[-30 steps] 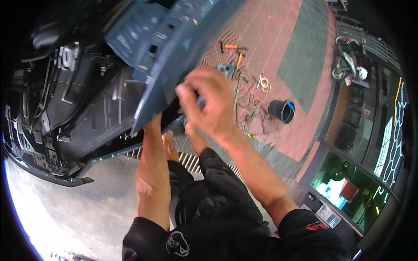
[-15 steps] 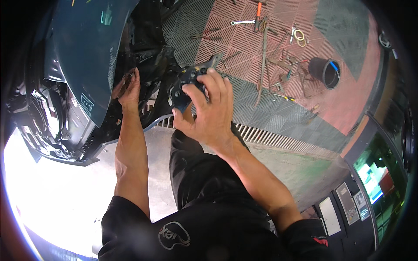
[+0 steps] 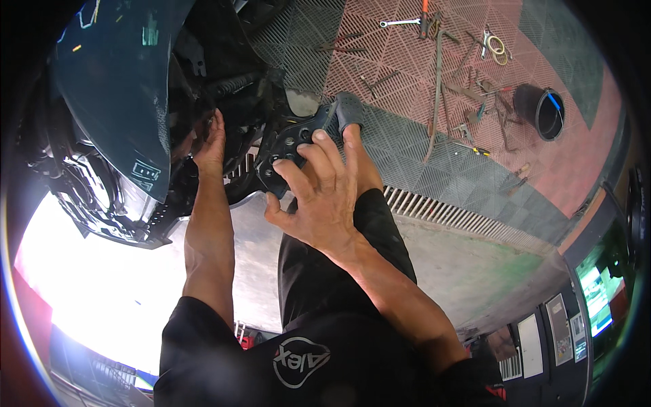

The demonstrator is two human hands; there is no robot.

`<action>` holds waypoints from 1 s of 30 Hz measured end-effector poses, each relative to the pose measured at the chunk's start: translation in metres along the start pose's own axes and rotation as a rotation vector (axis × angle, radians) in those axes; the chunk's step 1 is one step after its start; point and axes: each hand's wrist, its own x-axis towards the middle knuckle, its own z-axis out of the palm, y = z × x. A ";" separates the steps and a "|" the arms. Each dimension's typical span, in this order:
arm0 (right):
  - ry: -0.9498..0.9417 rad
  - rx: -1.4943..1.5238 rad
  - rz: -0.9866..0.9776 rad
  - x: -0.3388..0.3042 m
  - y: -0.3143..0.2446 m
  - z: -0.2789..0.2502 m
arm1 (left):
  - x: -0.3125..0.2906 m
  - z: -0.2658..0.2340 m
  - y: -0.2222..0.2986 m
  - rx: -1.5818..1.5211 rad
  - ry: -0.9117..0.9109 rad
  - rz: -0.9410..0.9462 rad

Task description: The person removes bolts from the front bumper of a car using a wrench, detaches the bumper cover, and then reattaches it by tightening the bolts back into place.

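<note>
Fingers (image 3: 296,179) of the right hand (image 3: 329,217) are standing apart in the head view, curving over a dark car part (image 3: 293,131), perhaps steadying it; contact is unclear. Just beside the car panel (image 3: 119,102), the left hand (image 3: 212,146) is resting, its grip unclear. A black bucket (image 3: 527,105) is standing on the floor (image 3: 380,54), contents too dark to tell.

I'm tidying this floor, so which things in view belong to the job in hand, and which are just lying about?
At the hands:
- dark car panel, beside the left hand
- black part with holes, near the right hand; contact unclear

Lying about:
- wrench
- orange-handled tool
- long bar
- black bucket
</note>
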 end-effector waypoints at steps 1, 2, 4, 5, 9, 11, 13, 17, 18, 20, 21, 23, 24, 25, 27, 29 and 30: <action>-0.003 0.001 -0.001 0.005 -0.001 0.002 | 0.000 -0.001 0.001 0.003 -0.006 0.004; -0.009 -0.006 0.002 0.009 -0.002 0.003 | 0.000 -0.001 -0.001 0.003 -0.011 0.006; -0.023 -0.018 0.005 0.017 -0.004 0.007 | -0.002 0.000 -0.004 0.004 -0.069 -0.045; -0.017 -0.027 0.003 0.020 -0.005 0.009 | -0.002 0.000 -0.004 0.002 -0.101 -0.066; -0.014 -0.054 -0.003 0.036 -0.012 0.015 | -0.002 -0.001 -0.007 0.024 -0.072 0.007; -0.017 -0.081 -0.015 0.045 -0.014 0.018 | -0.007 0.001 -0.014 0.023 -0.022 0.041; -0.015 -0.122 -0.041 0.056 -0.016 0.020 | -0.008 0.007 -0.023 0.046 0.040 0.084; -0.095 -0.253 -0.137 0.092 -0.033 0.016 | -0.007 0.010 -0.026 0.028 0.090 0.062; -0.100 -0.269 -0.125 0.102 -0.044 0.017 | -0.005 0.003 -0.022 -0.003 0.068 0.054; -0.126 -0.307 -0.116 0.117 -0.059 0.025 | 0.006 -0.020 -0.015 -0.039 0.028 0.072; -0.129 -0.336 -0.106 0.124 -0.063 0.029 | -0.003 0.000 -0.030 0.028 0.112 0.081; -0.093 -0.088 -0.009 0.135 -0.077 0.040 | 0.011 -0.029 -0.021 -0.064 -0.233 -0.071; -0.079 0.164 0.114 0.139 -0.088 0.051 | 0.017 -0.046 -0.012 -0.069 -0.370 -0.102; -0.070 0.405 0.245 0.141 -0.097 0.061 | 0.019 -0.054 -0.015 -0.017 -0.434 -0.071; -0.058 0.853 0.585 0.151 -0.123 0.073 | 0.016 -0.063 -0.026 0.109 -0.561 0.049; 0.093 1.145 0.774 0.163 -0.128 0.094 | 0.016 -0.064 -0.032 0.067 -0.568 0.048; 0.102 1.125 0.838 0.168 -0.117 0.102 | 0.015 -0.058 -0.041 0.040 -0.547 0.026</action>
